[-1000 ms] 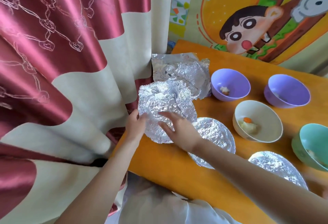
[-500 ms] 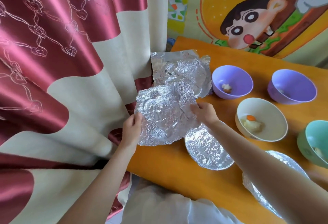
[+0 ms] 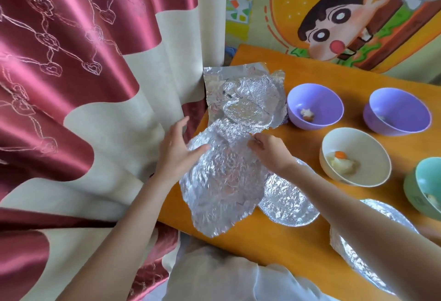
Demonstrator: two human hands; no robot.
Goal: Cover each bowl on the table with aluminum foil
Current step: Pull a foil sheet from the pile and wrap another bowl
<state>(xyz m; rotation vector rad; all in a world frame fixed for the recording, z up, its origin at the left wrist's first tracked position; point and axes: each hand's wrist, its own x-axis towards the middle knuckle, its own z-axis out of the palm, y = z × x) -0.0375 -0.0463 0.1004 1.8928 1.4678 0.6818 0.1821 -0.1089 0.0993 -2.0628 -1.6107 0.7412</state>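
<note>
Foil sheet [image 3: 222, 181] pinched by curled right hand [image 3: 269, 150]; left hand [image 3: 176, 150] open, fingers spread, thumb on its edge. Two covered bowls [image 3: 288, 200] done; remaining: two purple bowls [image 3: 315, 106], cream bowl [image 3: 355, 157], teal bowl [image 3: 427, 186].

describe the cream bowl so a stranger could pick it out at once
On the orange table, find the teal bowl at the right edge. The cream bowl stands just left of it. It is the only off-white one, with an orange bit of food inside.
</note>
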